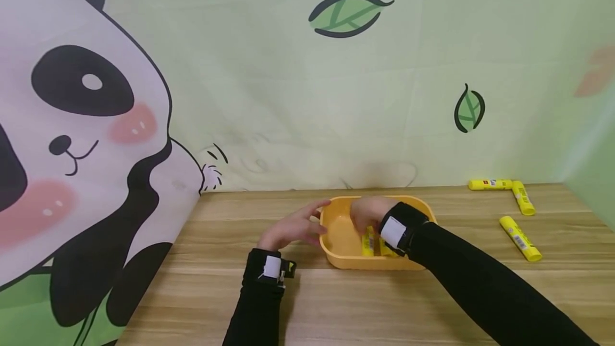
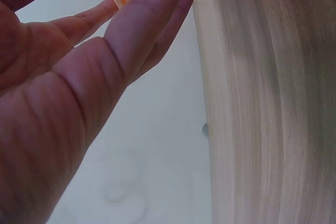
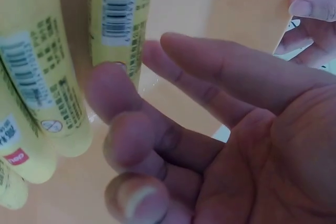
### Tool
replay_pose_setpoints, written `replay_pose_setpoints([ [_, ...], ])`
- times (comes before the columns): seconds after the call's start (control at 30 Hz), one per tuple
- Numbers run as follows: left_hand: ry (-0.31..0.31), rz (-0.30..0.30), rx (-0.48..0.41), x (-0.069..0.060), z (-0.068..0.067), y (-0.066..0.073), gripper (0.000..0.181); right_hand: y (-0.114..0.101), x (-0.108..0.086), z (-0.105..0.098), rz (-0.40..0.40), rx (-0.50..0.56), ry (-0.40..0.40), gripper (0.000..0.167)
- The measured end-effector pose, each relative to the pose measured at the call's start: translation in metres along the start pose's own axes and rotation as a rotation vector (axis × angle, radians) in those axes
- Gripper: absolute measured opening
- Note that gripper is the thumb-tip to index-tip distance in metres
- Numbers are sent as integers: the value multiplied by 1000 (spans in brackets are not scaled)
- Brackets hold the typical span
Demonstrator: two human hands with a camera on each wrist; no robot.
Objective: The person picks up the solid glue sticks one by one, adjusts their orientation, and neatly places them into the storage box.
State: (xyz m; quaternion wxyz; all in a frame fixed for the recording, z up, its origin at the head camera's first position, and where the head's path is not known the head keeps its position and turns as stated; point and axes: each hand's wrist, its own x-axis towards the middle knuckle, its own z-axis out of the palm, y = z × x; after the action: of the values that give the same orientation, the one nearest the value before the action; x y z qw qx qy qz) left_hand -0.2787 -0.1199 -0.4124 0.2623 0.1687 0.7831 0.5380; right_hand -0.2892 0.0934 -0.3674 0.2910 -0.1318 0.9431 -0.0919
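A shallow orange plastic basket stands on the table, with several yellow glue sticks inside. My left hand is at the basket's left side, fingers loosely spread against the rim. Inside the basket is my right hand; in the right wrist view its fingers bend loosely beside a glue stick, the thumb apart from it. Whether a fingertip touches that stick is hard to tell. More glue sticks lie alongside it in the right wrist view.
To the right of the basket, three yellow tubes lie on the wooden table: one tube by the back wall, another tube at its end, and a nearer tube. A printed panda backdrop rises behind.
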Motion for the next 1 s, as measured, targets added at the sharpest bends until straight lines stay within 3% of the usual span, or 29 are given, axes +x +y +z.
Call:
replay_pose_setpoints([
  [0.33, -1, 6, 3, -2, 1, 0, 74, 2, -6, 1, -26, 68, -85, 4],
  [1.0, 8, 4, 30, 0, 0, 1, 74, 0, -8, 2, -3, 134, -72, 7],
])
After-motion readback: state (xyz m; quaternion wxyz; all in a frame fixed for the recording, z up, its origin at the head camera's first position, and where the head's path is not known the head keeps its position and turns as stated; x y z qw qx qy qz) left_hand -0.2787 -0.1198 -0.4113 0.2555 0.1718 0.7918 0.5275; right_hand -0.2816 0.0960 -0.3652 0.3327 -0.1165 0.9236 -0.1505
